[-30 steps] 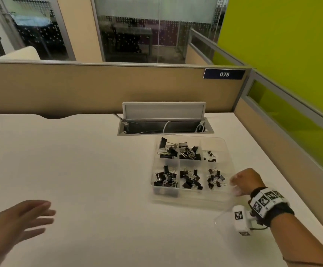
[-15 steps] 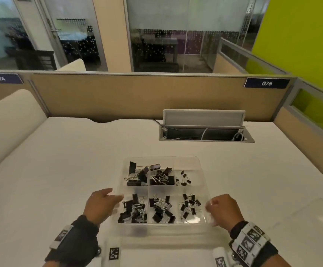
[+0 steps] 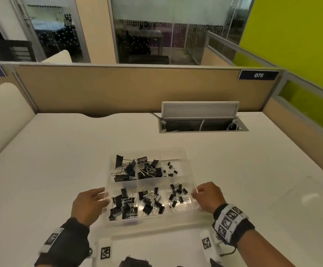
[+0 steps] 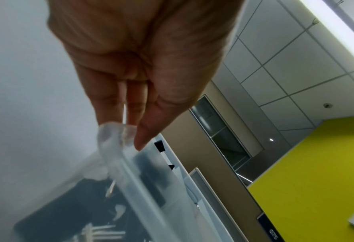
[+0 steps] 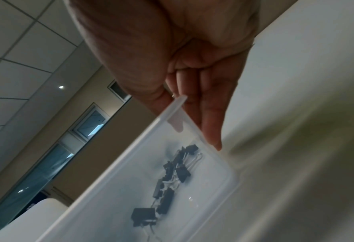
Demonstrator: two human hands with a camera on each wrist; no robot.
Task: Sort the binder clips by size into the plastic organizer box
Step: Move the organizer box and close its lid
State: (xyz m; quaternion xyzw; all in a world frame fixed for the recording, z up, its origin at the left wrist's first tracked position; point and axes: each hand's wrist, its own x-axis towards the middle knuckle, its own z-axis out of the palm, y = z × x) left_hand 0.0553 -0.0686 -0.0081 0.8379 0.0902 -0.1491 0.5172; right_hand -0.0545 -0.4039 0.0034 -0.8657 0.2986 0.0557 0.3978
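The clear plastic organizer box (image 3: 149, 150) sits on the white desk in front of me, with six compartments of black binder clips. Large clips (image 3: 123, 169) fill the back left cell, and tiny clips (image 3: 170, 169) lie in the back right one. My left hand (image 3: 101, 197) pinches the box's left rim, thumb on top; the left wrist view shows this left hand (image 4: 130, 135) at the box (image 4: 128, 178) edge. My right hand (image 3: 197, 193) pinches the right rim. The right wrist view has the right hand (image 5: 192, 117) on the box (image 5: 223, 165) wall beside small clips (image 5: 171, 176).
A clear lid (image 3: 307, 201) lies flat on the desk at the right. An open cable hatch (image 3: 201, 120) is set into the desk behind the box. A tan partition (image 3: 137, 89) closes the back, another runs along the right.
My left hand came in from the lower left and took the box's left rim. The box, earlier off to my right, now sits centred before me between both hands.
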